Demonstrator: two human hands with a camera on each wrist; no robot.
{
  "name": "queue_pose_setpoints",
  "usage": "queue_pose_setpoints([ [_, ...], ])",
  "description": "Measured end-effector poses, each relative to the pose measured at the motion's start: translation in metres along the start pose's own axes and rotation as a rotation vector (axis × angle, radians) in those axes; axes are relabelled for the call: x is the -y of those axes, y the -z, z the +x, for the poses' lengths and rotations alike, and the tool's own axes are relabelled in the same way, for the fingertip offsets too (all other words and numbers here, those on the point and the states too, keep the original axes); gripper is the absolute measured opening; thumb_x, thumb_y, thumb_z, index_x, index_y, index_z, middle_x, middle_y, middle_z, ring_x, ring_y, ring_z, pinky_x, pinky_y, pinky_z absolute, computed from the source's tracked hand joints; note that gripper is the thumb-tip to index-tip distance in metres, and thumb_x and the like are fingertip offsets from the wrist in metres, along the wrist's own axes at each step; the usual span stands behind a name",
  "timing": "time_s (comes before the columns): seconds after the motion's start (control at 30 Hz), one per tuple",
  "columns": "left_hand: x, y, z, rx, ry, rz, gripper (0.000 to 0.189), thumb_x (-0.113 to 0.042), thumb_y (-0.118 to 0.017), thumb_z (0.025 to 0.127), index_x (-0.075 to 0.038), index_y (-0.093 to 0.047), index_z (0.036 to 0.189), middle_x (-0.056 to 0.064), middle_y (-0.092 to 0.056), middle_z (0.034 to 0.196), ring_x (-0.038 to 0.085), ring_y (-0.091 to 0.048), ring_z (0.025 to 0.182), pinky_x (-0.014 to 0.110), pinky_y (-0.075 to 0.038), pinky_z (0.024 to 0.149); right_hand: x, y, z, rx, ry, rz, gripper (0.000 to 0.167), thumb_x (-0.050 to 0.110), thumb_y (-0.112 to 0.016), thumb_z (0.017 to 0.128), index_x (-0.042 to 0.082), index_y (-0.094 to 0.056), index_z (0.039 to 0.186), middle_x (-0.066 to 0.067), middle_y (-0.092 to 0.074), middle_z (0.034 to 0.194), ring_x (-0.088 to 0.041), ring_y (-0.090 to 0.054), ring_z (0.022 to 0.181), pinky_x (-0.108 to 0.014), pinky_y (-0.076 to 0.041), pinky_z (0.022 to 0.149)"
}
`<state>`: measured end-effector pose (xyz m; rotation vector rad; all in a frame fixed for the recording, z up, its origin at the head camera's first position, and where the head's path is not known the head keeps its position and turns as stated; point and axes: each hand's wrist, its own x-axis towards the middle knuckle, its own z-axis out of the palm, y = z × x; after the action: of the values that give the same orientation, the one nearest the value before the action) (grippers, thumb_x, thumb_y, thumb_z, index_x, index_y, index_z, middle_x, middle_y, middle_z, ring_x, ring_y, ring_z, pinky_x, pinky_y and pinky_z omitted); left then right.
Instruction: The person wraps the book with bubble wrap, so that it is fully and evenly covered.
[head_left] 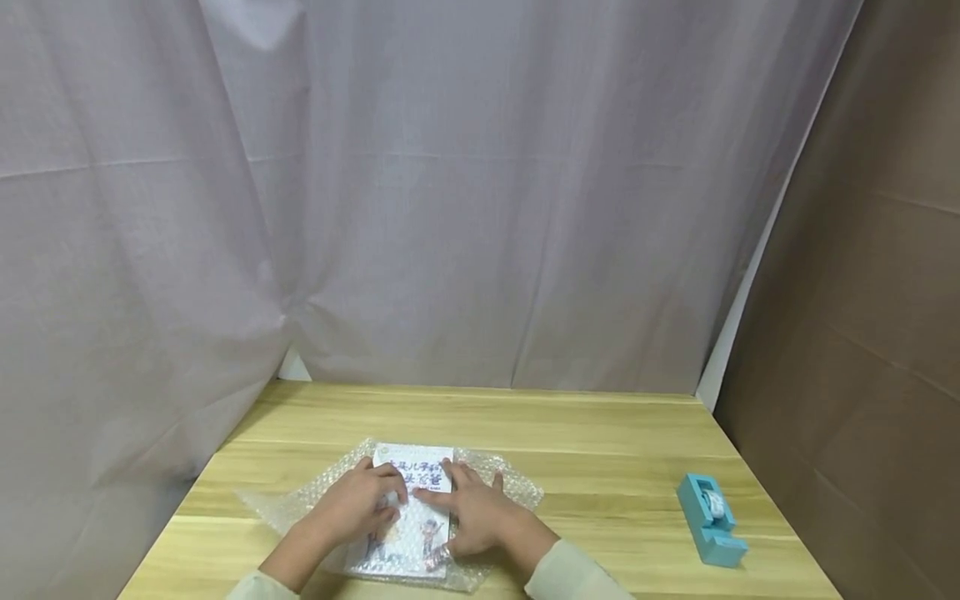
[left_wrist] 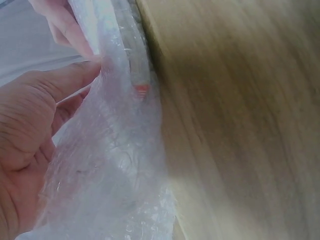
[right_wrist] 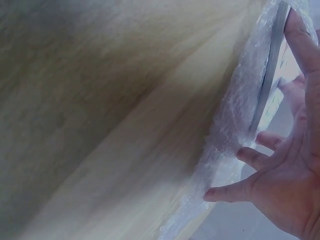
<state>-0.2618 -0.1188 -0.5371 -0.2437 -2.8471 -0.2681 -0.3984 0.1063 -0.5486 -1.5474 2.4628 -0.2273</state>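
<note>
A white book (head_left: pixel 408 533) with purple title characters and small cartoon figures on its cover lies on a sheet of bubble wrap (head_left: pixel 510 479). Part of the wrap covers the lower cover. My left hand (head_left: pixel 360 504) lies over the book's left side with bent fingers; in the left wrist view, its thumb and fingers pinch the bubble wrap (left_wrist: pixel 115 150). My right hand (head_left: pixel 483 508) rests on the book's right side, fingers spread. The right wrist view shows these fingers along the book's page edge (right_wrist: pixel 270 70) and the wrap beside it.
A turquoise tape dispenser (head_left: pixel 708 521) with a roll of tape stands on the right of the wooden table (head_left: pixel 600 458). Grey curtains (head_left: pixel 450 208) hang behind and to the left, with a brown cloth (head_left: pixel 862 333) on the right.
</note>
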Motion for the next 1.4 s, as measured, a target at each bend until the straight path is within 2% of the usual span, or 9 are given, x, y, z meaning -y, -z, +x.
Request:
queue_pose_setpoints([
  [0.17, -0.003, 0.005, 0.003, 0.0, -0.017, 0.006, 0.02, -0.017, -0.092, 0.089, -0.026, -0.08, 0.102, -0.007, -0.079, 0.12, 0.015, -0.057, 0.096, 0.03, -0.056, 0.079, -0.002, 0.008, -0.001, -0.006, 0.014, 0.014, 0.091, 0.04, -0.084, 0.087, 0.06, -0.039, 0.164, -0.014, -0.022, 0.185, -0.044, -0.027, 0.169, -0.094, -0.023, 0.118],
  [0.33, -0.005, 0.006, 0.006, 0.017, -0.016, 0.007, 0.019, -0.018, -0.09, 0.09, -0.026, -0.081, 0.104, -0.007, -0.078, 0.121, 0.017, -0.059, 0.098, 0.031, -0.057, 0.081, -0.003, 0.012, -0.001, -0.018, -0.001, 0.052, 0.049, 0.055, -0.052, 0.112, 0.057, -0.048, 0.161, -0.013, -0.026, 0.183, -0.042, -0.028, 0.169, -0.095, -0.022, 0.118],
  [0.47, -0.004, 0.005, 0.008, 0.029, -0.01, 0.016, 0.019, -0.018, -0.09, 0.09, -0.025, -0.081, 0.105, -0.007, -0.079, 0.121, 0.02, -0.063, 0.102, 0.037, -0.058, 0.087, -0.003, 0.011, -0.001, -0.031, -0.019, 0.083, 0.051, 0.07, -0.036, 0.112, 0.056, -0.051, 0.159, -0.013, -0.026, 0.184, -0.043, -0.027, 0.169, -0.095, -0.018, 0.119],
  [0.7, -0.005, 0.006, 0.006, 0.042, 0.006, -0.02, 0.018, -0.018, -0.09, 0.09, -0.024, -0.081, 0.105, -0.005, -0.079, 0.124, 0.023, -0.064, 0.105, 0.04, -0.061, 0.088, -0.001, 0.007, -0.001, -0.036, -0.018, 0.059, 0.071, 0.083, -0.058, 0.096, 0.057, -0.048, 0.161, -0.015, -0.025, 0.184, -0.045, -0.026, 0.169, -0.095, -0.019, 0.118],
  [0.83, -0.006, 0.008, 0.005, 0.055, 0.014, -0.053, 0.018, -0.017, -0.089, 0.091, -0.023, -0.081, 0.106, -0.001, -0.079, 0.128, 0.031, -0.069, 0.114, 0.051, -0.063, 0.097, -0.001, 0.006, -0.002, -0.032, -0.017, 0.053, 0.075, 0.084, -0.063, 0.093, 0.058, -0.046, 0.161, -0.014, -0.023, 0.185, -0.046, -0.025, 0.169, -0.096, -0.018, 0.119],
  [1.03, -0.006, 0.011, 0.003, 0.104, 0.018, -0.139, 0.02, -0.014, -0.087, 0.091, -0.017, -0.081, 0.11, 0.007, -0.078, 0.131, 0.039, -0.072, 0.129, 0.078, -0.04, 0.122, 0.0, 0.002, -0.003, -0.034, -0.013, 0.049, 0.077, 0.083, -0.064, 0.092, 0.057, -0.044, 0.163, -0.015, -0.022, 0.185, -0.046, -0.025, 0.169, -0.096, -0.018, 0.118],
  [1.1, -0.005, 0.013, 0.003, 0.117, 0.0, -0.134, 0.023, -0.014, -0.089, 0.089, -0.017, -0.081, 0.11, 0.009, -0.078, 0.131, 0.037, -0.073, 0.128, 0.08, -0.038, 0.122, 0.0, 0.001, -0.003, -0.038, -0.01, 0.05, 0.077, 0.082, -0.065, 0.092, 0.057, -0.045, 0.162, -0.015, -0.023, 0.185, -0.045, -0.026, 0.169, -0.096, -0.018, 0.117],
  [1.23, -0.005, 0.018, 0.002, 0.158, -0.01, -0.079, 0.031, -0.019, -0.094, 0.084, -0.02, -0.081, 0.112, 0.006, -0.078, 0.134, 0.036, -0.073, 0.124, 0.072, -0.049, 0.116, 0.001, -0.002, -0.002, -0.041, -0.003, 0.048, 0.077, 0.084, -0.063, 0.092, 0.057, -0.046, 0.162, -0.014, -0.024, 0.184, -0.044, -0.026, 0.169, -0.097, -0.019, 0.117],
  [1.4, -0.004, 0.027, 0.0, 0.235, 0.016, -0.097, 0.043, -0.022, -0.097, 0.079, -0.02, -0.079, 0.118, 0.006, -0.073, 0.142, 0.046, -0.066, 0.129, 0.07, -0.056, 0.108, 0.003, -0.004, -0.001, -0.04, 0.0, 0.037, 0.078, 0.086, -0.06, 0.092, 0.059, -0.043, 0.162, -0.012, -0.023, 0.185, -0.045, -0.026, 0.169, -0.096, -0.02, 0.117],
])
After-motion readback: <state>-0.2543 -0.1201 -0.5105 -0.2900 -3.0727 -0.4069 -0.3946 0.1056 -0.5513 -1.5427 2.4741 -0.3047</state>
